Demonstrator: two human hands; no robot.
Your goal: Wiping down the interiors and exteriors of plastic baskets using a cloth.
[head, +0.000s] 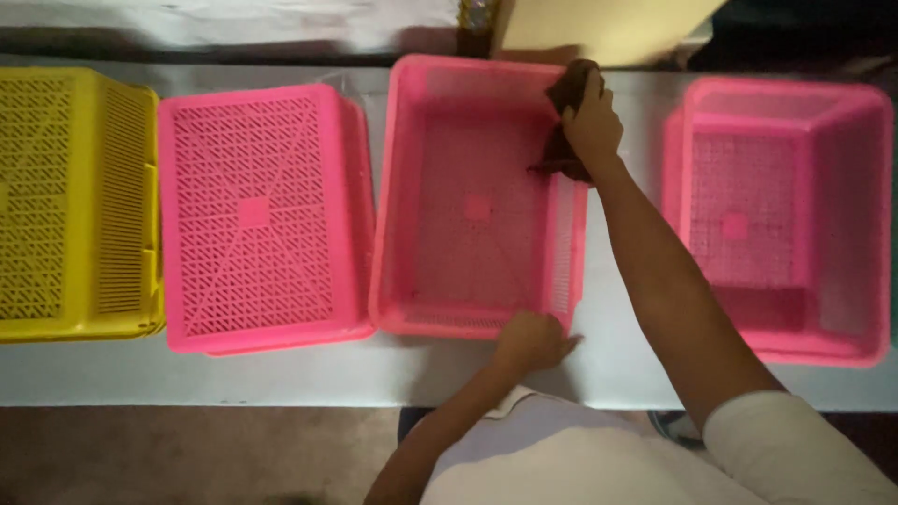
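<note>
On the white table [281, 374], left to right: one yellow basket [65, 201] upturned, one pink basket [257, 220] upturned, one open pink basket [472, 201] mid-table, one further pink basket [781, 220]; four in all. Left hand [533, 341] rests, fingers spread, at the open basket's near corner. Right hand [591, 122], closed around a dark cloth [561, 150], presses it on that basket's far right rim.

No packages, labels, signs or screens show here. The closest thing is a flat pale-yellow sheet [599, 28], perhaps card or board, at the far edge of the table, right of centre and just beyond the middle pink basket; its kind cannot be told, and no print shows on its plain surface.
</note>
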